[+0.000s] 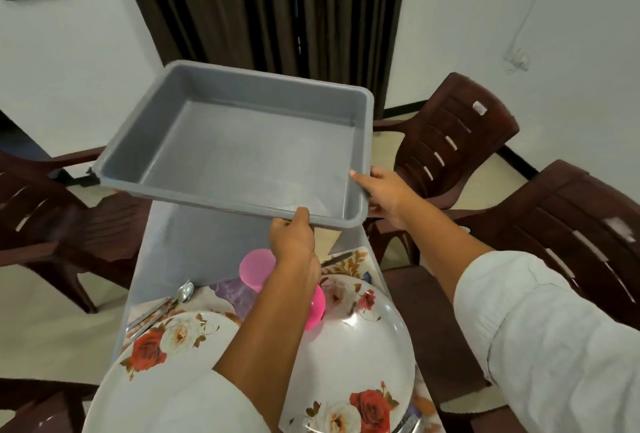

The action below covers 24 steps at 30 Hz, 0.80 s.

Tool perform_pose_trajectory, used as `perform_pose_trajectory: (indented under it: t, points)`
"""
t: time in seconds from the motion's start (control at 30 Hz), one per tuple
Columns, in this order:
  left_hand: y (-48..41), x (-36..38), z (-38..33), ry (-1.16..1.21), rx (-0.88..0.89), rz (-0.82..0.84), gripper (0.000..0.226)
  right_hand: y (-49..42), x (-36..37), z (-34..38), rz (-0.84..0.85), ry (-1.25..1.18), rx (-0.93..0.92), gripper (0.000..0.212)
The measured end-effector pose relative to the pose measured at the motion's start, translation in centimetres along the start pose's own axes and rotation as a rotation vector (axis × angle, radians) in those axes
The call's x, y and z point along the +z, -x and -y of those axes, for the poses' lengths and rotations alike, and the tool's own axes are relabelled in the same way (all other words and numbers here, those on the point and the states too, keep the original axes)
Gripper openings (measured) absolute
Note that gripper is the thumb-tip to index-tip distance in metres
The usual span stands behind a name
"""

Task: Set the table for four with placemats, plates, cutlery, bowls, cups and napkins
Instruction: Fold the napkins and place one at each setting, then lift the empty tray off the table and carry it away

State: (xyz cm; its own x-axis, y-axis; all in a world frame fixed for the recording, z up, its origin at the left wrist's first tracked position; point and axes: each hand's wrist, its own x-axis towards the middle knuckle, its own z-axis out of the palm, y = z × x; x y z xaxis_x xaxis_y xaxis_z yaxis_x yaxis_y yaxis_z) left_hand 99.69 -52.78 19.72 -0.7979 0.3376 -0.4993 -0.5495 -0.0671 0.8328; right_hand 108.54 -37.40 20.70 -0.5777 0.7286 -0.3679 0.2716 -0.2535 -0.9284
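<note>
Two plates [166, 346] [353, 353] sit side by side at the table's [194, 242] near end. Cups [258, 264] just behind them, spoon [183, 292] near the left edge.

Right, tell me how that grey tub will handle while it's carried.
The grey tub looks empty, so probably light. Its walls hold shape, likely stiff plastic. Both the left hand and right hand grip one corner, so it may tilt.

Left hand [294, 242]: bare, no rings or watch visible. Right hand [384, 195]: bare, likewise. Both forearms uncovered. Sleeves [540, 335]: pale grey-white woven fabric, pushed up toward elbows, creased, seam visible on right.
</note>
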Motion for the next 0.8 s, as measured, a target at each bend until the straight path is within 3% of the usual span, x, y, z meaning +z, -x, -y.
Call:
perform_pose_trajectory:
  t: [0.27,0.47,0.8]
  points:
    - [7.0,2.7,2.9,-0.019,0.04,0.254,0.006,8.0,-7.4,-0.3,-0.296,0.033,-0.171,0.005]
    - [14.8,6.9,6.5,-0.013,0.092,0.391,0.011,14.3,-16.7,-2.2,-0.444,-0.004,-0.168,0.012]
    - [29.9,17.7,17.3,-0.002,0.034,0.368,0.009,24.6,-37.0,-8.5,-0.521,-0.054,-0.152,0.019]
